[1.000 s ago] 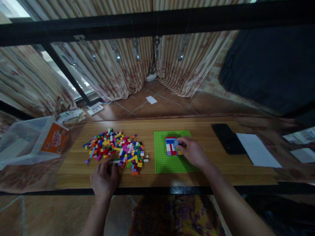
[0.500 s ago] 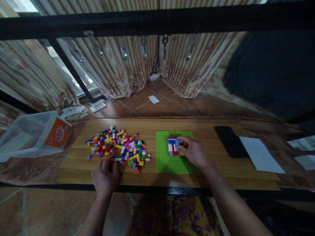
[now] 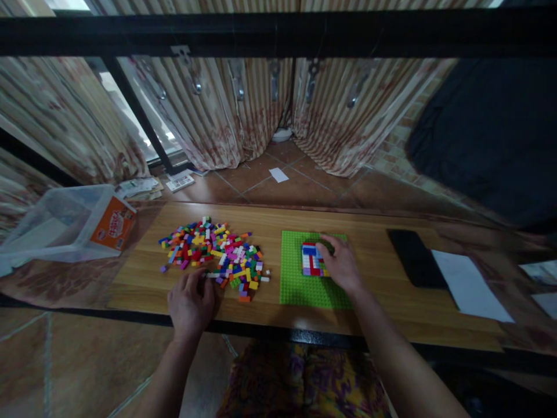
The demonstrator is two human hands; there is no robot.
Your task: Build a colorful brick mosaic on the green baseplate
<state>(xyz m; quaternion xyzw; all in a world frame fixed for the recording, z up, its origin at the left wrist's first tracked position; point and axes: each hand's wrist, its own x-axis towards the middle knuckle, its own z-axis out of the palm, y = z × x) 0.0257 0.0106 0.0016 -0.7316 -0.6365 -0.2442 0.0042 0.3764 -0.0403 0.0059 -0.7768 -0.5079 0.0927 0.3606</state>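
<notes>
Striped curtains [image 3: 261, 128] with reddish blotches hang to a brown tiled floor [image 3: 256, 183] with pale joints. Daylight enters through a window [image 3: 167, 139] at the left; the room is otherwise dim. A black bar [image 3: 278, 35] crosses above the wood-grained desk [image 3: 374, 249]. Right of the curtains stands a brick-patterned wall [image 3: 394, 157], partly behind dark fabric [image 3: 487, 139].
</notes>
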